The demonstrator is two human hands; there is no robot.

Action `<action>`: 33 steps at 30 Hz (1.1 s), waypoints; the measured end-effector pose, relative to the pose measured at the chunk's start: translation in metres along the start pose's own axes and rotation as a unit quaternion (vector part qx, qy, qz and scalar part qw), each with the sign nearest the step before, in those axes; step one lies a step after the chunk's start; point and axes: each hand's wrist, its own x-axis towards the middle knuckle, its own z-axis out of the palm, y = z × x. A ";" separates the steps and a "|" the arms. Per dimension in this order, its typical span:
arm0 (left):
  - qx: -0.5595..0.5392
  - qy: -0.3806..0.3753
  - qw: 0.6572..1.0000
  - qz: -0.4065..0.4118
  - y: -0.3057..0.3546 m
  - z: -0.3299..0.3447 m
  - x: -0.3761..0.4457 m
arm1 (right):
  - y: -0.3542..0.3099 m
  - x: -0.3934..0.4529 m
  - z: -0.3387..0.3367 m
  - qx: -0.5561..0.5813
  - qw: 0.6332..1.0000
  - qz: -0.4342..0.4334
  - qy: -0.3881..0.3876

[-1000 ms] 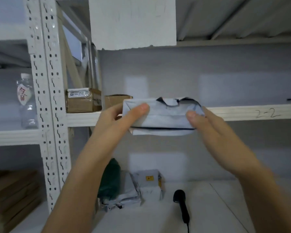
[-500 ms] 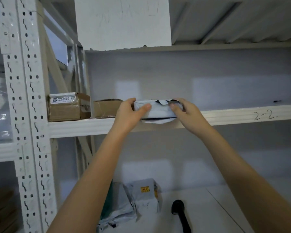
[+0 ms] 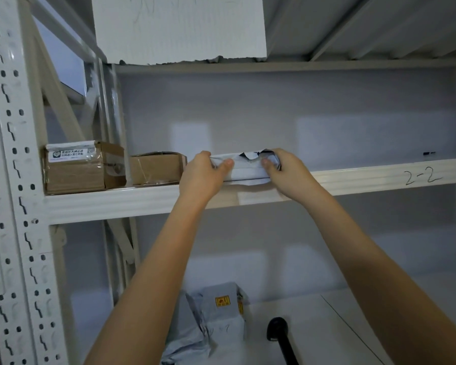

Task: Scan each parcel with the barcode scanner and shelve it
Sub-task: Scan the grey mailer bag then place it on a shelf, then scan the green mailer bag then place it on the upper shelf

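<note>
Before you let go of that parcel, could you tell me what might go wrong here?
1. The soft grey plastic mailer parcel, gripped by the left hand and right hand, sits at the white metal shelf's front lip and could slide off.
2. Pushed leftward, it may nudge the low brown cardboard box.

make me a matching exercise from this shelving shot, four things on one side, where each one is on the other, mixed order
Things:
1. grey parcel
2. barcode scanner
3. labelled cardboard box
4. grey mailer with yellow sticker

Places:
A. far left on the shelf marked 2-2
B. lying on the lower surface, right of the mailers
C. held by the left hand and right hand at the shelf's front edge
D. on the lower surface, between the forearms

Pairs: 1-C, 2-B, 3-A, 4-D
</note>
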 end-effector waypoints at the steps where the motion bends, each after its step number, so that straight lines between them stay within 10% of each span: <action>1: 0.007 0.002 1.000 -0.006 0.000 0.001 0.001 | 0.000 0.003 0.001 -0.013 1.000 0.007 -0.005; 9: 0.024 0.018 0.999 -0.014 0.005 0.005 -0.002 | 0.002 0.010 0.005 -0.044 0.999 0.015 -0.013; 15: 0.075 0.297 0.925 0.224 -0.037 0.027 -0.076 | 0.040 -0.057 0.023 0.032 0.953 -0.160 0.254; 21: 0.185 0.013 0.982 0.036 -0.170 0.107 -0.141 | 0.126 -0.135 0.122 -0.005 0.996 0.060 -0.072; 26: 0.282 -0.157 0.932 -0.165 -0.250 0.134 -0.181 | 0.159 -0.193 0.193 0.022 0.877 0.188 -0.442; 33: 0.380 -0.139 0.891 -0.208 -0.309 0.110 -0.180 | 0.146 -0.205 0.271 0.103 0.826 0.218 -0.509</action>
